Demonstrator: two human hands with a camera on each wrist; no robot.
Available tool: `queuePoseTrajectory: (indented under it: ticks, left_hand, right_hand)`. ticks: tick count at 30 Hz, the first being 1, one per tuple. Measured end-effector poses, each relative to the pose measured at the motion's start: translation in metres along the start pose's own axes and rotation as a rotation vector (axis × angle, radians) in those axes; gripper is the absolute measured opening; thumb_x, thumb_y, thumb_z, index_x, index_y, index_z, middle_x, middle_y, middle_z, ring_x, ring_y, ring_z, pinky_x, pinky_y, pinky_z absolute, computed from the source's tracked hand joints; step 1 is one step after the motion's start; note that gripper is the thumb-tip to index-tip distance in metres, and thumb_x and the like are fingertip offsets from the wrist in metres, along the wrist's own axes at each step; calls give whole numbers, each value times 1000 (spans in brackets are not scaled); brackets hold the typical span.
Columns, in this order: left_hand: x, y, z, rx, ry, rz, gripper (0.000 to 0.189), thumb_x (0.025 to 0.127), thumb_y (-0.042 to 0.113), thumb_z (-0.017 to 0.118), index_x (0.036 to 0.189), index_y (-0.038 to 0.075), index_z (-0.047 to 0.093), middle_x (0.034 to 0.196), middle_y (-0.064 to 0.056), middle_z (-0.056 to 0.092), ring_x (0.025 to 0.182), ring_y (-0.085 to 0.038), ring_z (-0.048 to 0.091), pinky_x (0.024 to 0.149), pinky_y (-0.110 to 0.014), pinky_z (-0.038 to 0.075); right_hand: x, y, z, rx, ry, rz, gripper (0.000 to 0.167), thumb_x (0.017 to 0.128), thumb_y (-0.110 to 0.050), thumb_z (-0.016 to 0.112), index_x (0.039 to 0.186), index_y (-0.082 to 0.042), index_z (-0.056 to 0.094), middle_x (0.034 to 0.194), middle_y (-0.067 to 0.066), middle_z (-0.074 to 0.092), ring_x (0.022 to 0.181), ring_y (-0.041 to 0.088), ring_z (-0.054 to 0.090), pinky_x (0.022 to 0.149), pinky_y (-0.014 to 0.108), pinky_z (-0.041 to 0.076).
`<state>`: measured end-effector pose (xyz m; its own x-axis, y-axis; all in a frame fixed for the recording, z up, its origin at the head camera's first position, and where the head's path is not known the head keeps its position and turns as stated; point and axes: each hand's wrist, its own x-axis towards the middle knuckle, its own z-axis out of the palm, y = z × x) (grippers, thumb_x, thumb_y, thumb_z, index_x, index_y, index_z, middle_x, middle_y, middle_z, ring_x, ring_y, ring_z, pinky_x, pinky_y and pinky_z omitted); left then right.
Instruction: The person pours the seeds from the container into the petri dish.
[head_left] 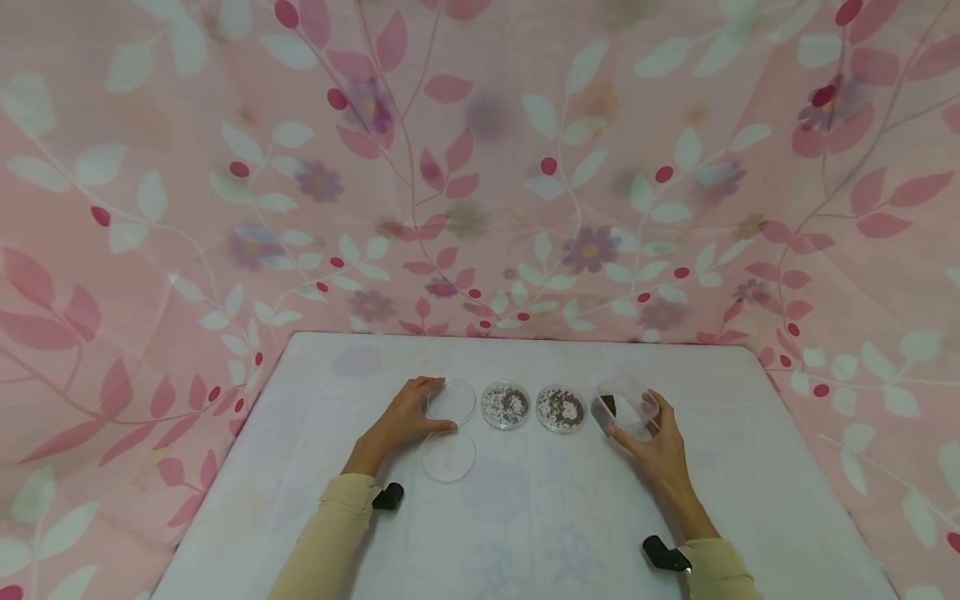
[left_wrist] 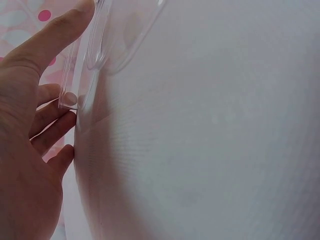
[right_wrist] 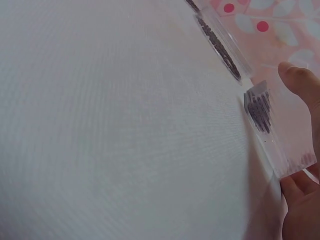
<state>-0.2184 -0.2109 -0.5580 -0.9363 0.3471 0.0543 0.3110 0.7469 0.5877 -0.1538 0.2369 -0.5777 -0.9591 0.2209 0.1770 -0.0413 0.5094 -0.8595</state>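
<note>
White tabletop (head_left: 517, 517), pink floral cloth (head_left: 495, 200) behind; left grip (head_left: 408, 414) holds clear dish (head_left: 452, 402), right grip (head_left: 662, 442) holds clear container (head_left: 628, 402).

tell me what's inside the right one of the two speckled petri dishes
The petri dish holds dark grains with pale patches among them. Whatever lies directly beneath the grains is covered, so unseen.

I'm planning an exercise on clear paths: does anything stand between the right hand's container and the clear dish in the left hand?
Yes: the left speckled dish and the right speckled dish sit between the container and the clear dish, side by side on the table.
</note>
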Motion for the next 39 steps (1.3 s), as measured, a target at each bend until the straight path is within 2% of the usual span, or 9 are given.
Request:
queuePoseTrajectory:
  ticks: [14, 25, 27, 30, 33, 36, 39]
  left_hand:
    - [1, -4, 3, 20, 10, 14, 93, 67, 58, 83, 142, 11, 52, 140, -10, 54, 132, -29, 47, 113, -49, 39]
    - [2, -4, 3, 19, 6, 4, 93, 67, 59, 83, 142, 13, 51, 141, -9, 53, 133, -28, 46, 114, -48, 39]
    - [2, -4, 3, 14, 5, 7, 93, 67, 58, 83, 142, 12, 51, 141, -9, 53, 133, -28, 46, 113, -48, 39]
    - [1, -3, 3, 11, 2, 9, 93, 67, 58, 83, 142, 12, 51, 141, -10, 53, 133, -29, 47, 113, -48, 39]
    - [1, -4, 3, 14, 2, 13, 93, 67, 59, 82, 142, 12, 51, 140, -10, 53, 133, -28, 47, 113, -48, 39]
    - [1, -4, 3, 11, 10, 18, 93, 67, 59, 82, 141, 11, 52, 140, -10, 54, 132, -28, 48, 112, -49, 40]
    - [1, -5, 3, 6, 10, 15, 94, 67, 60, 82, 141, 12, 52, 140, -10, 53, 133, -28, 47, 113, -49, 39]
  right_hand:
    - [-2, -1, 0, 12, -24, 41, 106, 71, -29, 89, 153, -14, 23, 151, 18, 41, 138, 39, 44, 111, 50, 37]
    - [-1, 1, -1, 4, -35, 37, 105, 73, -32, 87, 154, -15, 23, 151, 18, 41, 137, 40, 44, 110, 50, 38]
    - [-1, -1, -2, -3, -35, 40, 104, 73, -32, 87, 154, -16, 24, 150, 16, 42, 137, 37, 44, 111, 45, 38]
    - [-1, -5, -5, -18, -33, 34, 103, 72, -32, 88, 153, -17, 26, 149, 14, 45, 138, 35, 44, 113, 23, 37]
    - [2, -11, -7, -25, -27, 6, 101, 72, -29, 88, 152, -16, 28, 147, 15, 46, 138, 36, 44, 103, 1, 30]
    - [7, -17, -9, -13, -23, -36, 99, 72, -25, 88, 151, -14, 30, 146, 17, 46, 137, 37, 44, 97, -5, 27]
    - [14, -22, -9, 5, -25, -78, 98, 72, -23, 89, 151, -13, 32, 144, 18, 48, 137, 37, 44, 98, -5, 27]
